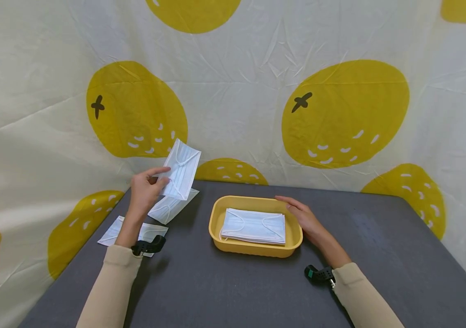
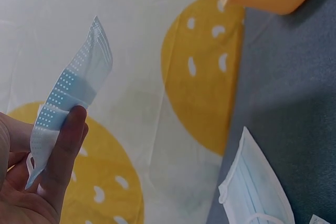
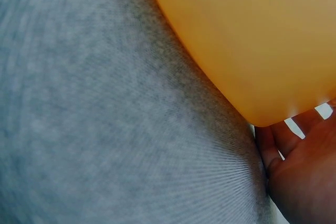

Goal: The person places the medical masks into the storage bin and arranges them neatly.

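Observation:
Above the table's far left part, my left hand (image 1: 146,189) pinches a pale blue face mask (image 1: 181,169) by its edge, between thumb and fingers. In the left wrist view the mask (image 2: 71,90) shows nearly edge-on, its ear loop near the palm. My right hand (image 1: 302,216) rests against the right end of a yellow tray (image 1: 255,248), fingers stretched along its rim. Close by the tray wall (image 3: 252,51), the right wrist view shows part of that hand (image 3: 310,166). A stack of face masks (image 1: 253,226) lies flat inside the tray, ear loops on top.
Two more masks lie on the grey table (image 1: 225,291) at the left: one (image 1: 171,207) beneath the raised mask, another (image 1: 151,232) partly hidden by my left wrist. A white curtain (image 1: 233,105) with yellow fruit prints stands along the table's far edge.

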Demonstrator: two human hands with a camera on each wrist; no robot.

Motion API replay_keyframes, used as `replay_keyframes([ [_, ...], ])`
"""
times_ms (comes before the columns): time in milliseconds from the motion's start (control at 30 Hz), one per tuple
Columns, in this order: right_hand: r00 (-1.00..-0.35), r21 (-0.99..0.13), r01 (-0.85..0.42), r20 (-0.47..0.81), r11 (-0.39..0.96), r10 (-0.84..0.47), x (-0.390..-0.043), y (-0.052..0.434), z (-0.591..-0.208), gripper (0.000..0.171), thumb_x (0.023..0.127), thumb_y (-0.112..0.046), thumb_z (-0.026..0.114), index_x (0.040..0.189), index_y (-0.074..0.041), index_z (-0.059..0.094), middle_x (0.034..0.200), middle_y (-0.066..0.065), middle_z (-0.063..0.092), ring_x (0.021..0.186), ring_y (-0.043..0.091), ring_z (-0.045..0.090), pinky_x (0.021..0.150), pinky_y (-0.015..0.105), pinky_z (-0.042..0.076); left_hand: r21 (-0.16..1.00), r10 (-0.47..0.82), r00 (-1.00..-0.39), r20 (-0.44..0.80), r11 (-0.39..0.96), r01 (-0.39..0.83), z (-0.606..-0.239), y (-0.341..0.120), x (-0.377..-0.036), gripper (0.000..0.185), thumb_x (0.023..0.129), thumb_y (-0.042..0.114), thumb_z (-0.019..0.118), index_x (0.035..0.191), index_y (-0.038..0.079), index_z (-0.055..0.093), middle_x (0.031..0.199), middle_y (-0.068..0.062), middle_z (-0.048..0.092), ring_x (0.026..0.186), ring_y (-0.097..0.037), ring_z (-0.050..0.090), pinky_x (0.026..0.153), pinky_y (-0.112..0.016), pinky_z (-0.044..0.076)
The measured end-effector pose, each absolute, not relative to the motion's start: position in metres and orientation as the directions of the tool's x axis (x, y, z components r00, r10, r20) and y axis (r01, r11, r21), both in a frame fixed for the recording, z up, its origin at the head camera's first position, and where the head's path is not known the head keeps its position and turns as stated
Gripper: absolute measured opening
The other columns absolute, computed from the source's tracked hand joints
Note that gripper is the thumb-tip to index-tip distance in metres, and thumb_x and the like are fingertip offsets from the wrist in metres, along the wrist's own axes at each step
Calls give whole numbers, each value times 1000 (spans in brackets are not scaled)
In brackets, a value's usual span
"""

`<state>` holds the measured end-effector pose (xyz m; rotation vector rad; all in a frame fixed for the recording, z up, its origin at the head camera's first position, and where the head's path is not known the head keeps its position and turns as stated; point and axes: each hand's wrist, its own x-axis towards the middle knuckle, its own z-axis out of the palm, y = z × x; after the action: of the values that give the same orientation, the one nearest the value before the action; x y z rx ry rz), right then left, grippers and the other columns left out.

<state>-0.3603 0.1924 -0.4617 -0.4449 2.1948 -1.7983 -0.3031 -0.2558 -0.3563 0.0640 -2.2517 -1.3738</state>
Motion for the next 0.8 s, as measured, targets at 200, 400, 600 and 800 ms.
replay_keyframes([
  [200, -921, -981, -60, -17, 185, -389, -357, 191, -463, 44, 113, -23, 40, 154, -13, 50, 162, 12, 44, 142, 26, 48, 99, 16, 50, 828, -279, -862, 423, 505, 242, -358, -255, -303, 26, 93, 3, 71, 118, 5, 78, 105, -22, 73, 51, -7, 43, 44, -20, 33],
  [400, -916, -982, -75, -1, 174, -401, -356, 191, -464, 45, 113, -24, 39, 155, -12, 48, 163, 15, 41, 145, 34, 45, 100, 19, 50, 824, -265, -867, 421, 512, 243, -358, -254, -302, 26, 94, 5, 72, 119, 6, 78, 114, -19, 74, 54, -10, 48, 45, -21, 35],
  [600, -918, -980, -69, -10, 185, -396, -357, 192, -464, 44, 113, -23, 39, 155, -13, 49, 162, 14, 43, 143, 31, 47, 99, 18, 50, 821, -255, -868, 425, 513, 251, -357, -250, -302, 26, 94, 4, 70, 120, 5, 77, 109, -23, 72, 48, -8, 42, 43, -21, 34],
  [800, -918, -980, -74, -7, 187, -396, -357, 192, -464, 44, 113, -25, 40, 155, -13, 49, 162, 15, 43, 139, 23, 51, 98, 18, 51, 819, -247, -865, 436, 507, 268, -357, -247, -303, 26, 94, 4, 71, 119, 5, 78, 108, -21, 73, 49, -8, 44, 43, -20, 33],
])
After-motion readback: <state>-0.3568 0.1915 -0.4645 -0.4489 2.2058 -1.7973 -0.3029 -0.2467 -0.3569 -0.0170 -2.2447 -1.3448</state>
